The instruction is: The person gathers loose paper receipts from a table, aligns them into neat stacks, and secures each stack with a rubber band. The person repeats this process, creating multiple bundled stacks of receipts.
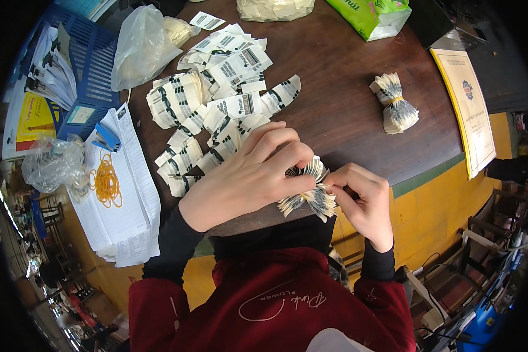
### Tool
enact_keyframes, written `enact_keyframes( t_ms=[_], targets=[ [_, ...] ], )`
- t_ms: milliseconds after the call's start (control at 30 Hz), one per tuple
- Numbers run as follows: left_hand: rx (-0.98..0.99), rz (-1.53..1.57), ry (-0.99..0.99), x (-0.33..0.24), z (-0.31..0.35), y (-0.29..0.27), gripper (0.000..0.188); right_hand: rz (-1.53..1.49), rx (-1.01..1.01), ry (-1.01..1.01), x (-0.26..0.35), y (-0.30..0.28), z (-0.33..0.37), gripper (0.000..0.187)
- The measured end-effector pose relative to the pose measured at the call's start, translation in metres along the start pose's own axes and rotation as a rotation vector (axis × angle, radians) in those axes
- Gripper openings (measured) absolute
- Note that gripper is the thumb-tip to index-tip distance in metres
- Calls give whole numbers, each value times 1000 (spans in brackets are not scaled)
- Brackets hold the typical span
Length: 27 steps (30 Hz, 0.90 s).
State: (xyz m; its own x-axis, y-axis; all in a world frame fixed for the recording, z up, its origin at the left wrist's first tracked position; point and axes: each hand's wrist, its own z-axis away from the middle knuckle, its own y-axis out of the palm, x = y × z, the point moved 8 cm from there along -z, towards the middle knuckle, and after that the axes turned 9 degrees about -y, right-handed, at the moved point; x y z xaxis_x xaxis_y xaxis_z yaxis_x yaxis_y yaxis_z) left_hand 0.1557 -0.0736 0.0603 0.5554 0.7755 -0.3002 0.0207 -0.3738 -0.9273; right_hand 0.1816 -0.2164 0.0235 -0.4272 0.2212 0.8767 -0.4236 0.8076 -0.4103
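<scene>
At the table's near edge, a bundle of small printed paper labels fans out at both ends and looks pinched at its middle. My left hand curls over it from the left, thumb and fingers closed on it. From the right, the thumb and forefinger of my right hand pinch the edge of the same bundle; whether they also hold a band is too small to tell. Loose labels lie in an overlapping heap beyond my left hand. Farther right stands another label bundle, tied round its middle with a yellow band.
Orange rubber bands and a blue stapler lie on paper sheets at left. Behind them are a blue basket and a clear plastic bag. A green package and a yellow-edged booklet lie along the right side.
</scene>
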Motion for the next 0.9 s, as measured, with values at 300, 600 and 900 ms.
enact_keyframes(
  t_ms=[300, 600, 900],
  targets=[
    [73, 114, -74, 15, 4, -1, 30, 8, -113, 78, -8, -12, 7, 11],
    [-229, 347, -253, 23, 44, -45, 49, 217, 112, -449, 40, 8, -6, 73],
    [-681, 351, -373, 37, 127, -75, 13, 586, 74, -496, 45, 16, -21, 49]
  ],
)
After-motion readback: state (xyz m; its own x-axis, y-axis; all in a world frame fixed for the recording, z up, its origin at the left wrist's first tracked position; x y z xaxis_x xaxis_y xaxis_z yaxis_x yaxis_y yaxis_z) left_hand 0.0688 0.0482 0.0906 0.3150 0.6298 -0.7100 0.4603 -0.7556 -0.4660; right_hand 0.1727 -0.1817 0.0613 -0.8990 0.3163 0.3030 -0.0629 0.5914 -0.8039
